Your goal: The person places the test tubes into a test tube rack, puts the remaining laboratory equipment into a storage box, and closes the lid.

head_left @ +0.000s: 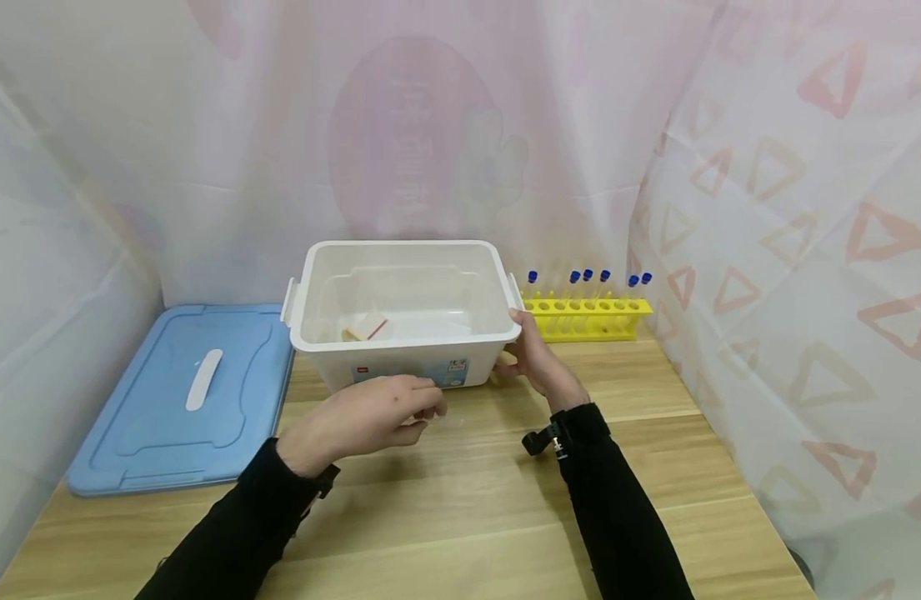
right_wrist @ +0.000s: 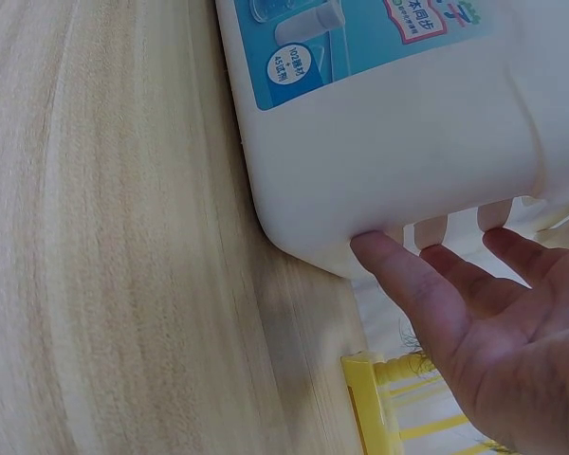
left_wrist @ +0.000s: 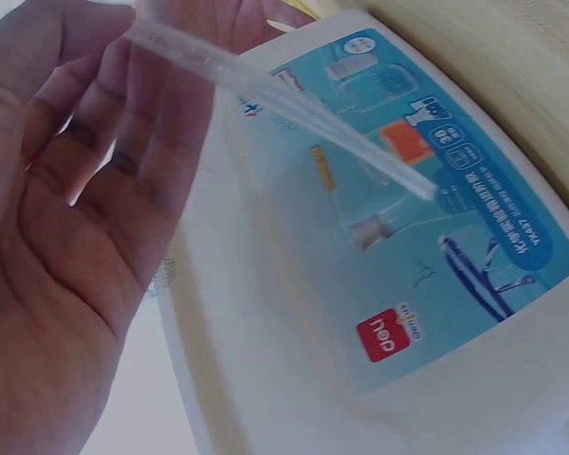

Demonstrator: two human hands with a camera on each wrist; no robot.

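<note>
A translucent, tapered plastic dropper is pinched between the thumb and fingers of my left hand. Its narrow tip points away from the hand, across the label on the bin's front in the left wrist view. The white plastic bin stands lidless behind the left hand. My right hand rests against the bin's right front corner, fingertips on its side wall just below the rim. Inside the bin lies a small pale box with a red edge.
A blue lid with a white handle lies flat on the wooden table at the left. To the bin's right stands a yellow rack holding several blue-capped test tubes. Patterned cloth hangs behind and at both sides.
</note>
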